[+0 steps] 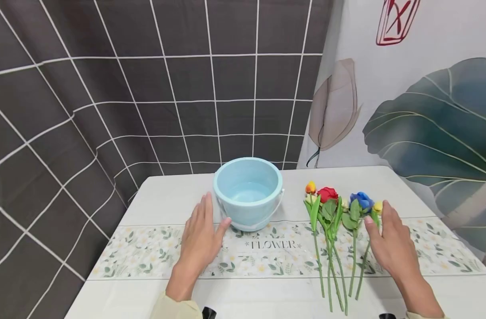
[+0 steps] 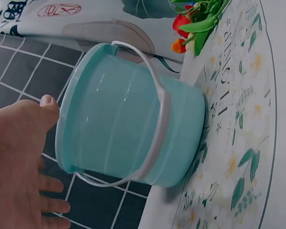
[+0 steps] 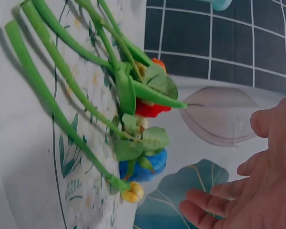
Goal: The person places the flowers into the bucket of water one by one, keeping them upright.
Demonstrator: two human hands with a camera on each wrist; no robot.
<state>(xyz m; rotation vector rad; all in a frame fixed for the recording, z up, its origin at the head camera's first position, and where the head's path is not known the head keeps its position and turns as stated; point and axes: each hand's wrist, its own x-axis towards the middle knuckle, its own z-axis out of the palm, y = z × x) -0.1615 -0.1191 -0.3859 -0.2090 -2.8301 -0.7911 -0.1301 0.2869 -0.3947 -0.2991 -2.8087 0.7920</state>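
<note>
A light blue bucket [image 1: 248, 181] with a white handle [image 2: 162, 112] stands upright at the back middle of the table. Beside its left front side is my left hand [image 1: 200, 237], fingers straight and holding nothing. To the bucket's right lie several artificial flowers with long green stems: a red rose [image 1: 328, 194], a blue flower [image 1: 362, 201], an orange tulip [image 1: 310, 187] and a yellow bud [image 3: 133, 192]. My right hand [image 1: 396, 243] hovers at the right end of this row with its fingers extended and nothing in it.
A floral runner [image 1: 159, 252] printed with FLOWER crosses the white table [image 1: 119, 297]. Behind and to the left hangs a dark gridded curtain [image 1: 179, 84]. A pale cloth with large leaf prints [image 1: 438, 119] hangs at the back right.
</note>
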